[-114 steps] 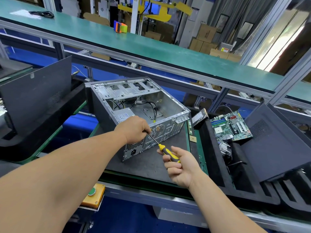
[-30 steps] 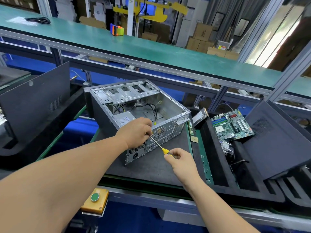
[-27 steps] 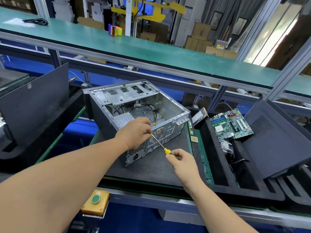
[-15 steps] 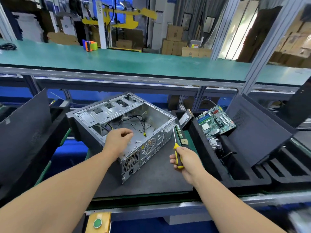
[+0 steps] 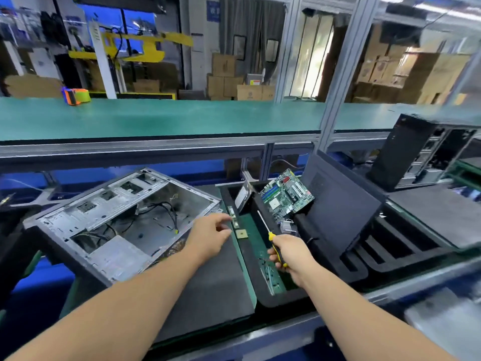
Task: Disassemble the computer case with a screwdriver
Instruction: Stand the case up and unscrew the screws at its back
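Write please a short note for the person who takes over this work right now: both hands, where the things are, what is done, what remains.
Left hand: open, reaching right past the computer case, holding nothing that shows.
Right hand: grips the screwdriver, tip up, off the case.
Case lies open on the black mat; cables remain inside.
Motherboard is out, in the foam tray.
Left: whatever is still fixed in the case.

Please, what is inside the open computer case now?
Inside the computer case I see black cables, one with a yellow tip, and a grey metal box at the near corner. What lies under the drive cage is hidden.
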